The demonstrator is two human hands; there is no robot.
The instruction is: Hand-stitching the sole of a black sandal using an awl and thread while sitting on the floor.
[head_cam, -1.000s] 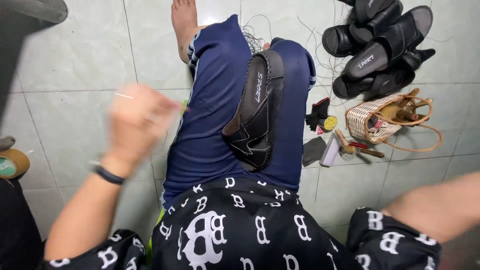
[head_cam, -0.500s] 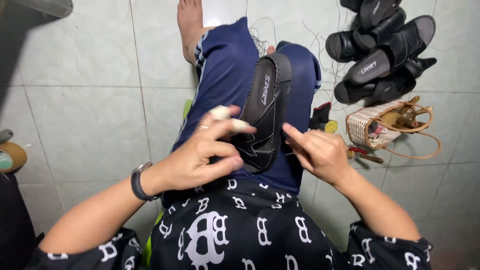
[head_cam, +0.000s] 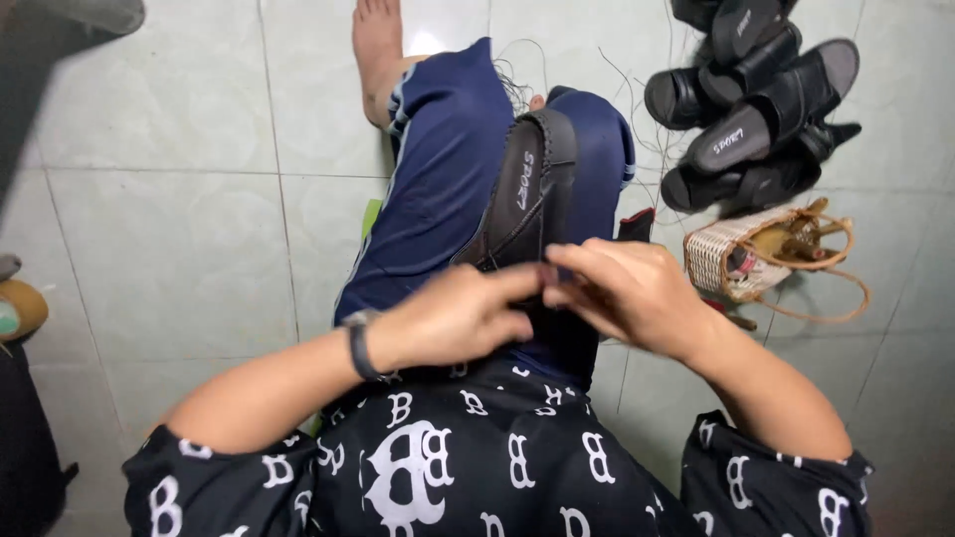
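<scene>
A black sandal [head_cam: 527,189] lies lengthwise on my lap, resting on dark blue trousers between my knees. Both hands meet over its near end. My left hand [head_cam: 453,318], with a black band [head_cam: 358,343] on the wrist, reaches in from the left, thumb and forefinger pinched at the sandal's edge. My right hand [head_cam: 627,293] curls over the same spot from the right, its fingertips touching those of the left. The near end of the sandal is hidden under the hands, and anything small between the fingers cannot be made out.
A pile of black sandals [head_cam: 756,109] lies on the tiled floor at upper right. Below it stands a small woven basket [head_cam: 716,264] with tools inside. Loose threads [head_cam: 637,109] trail over the tiles. My bare foot [head_cam: 376,40] is at the top.
My left hand came down from a raised position at the left to the sandal. My right hand moved in from the right, and the two now touch over its near end.
</scene>
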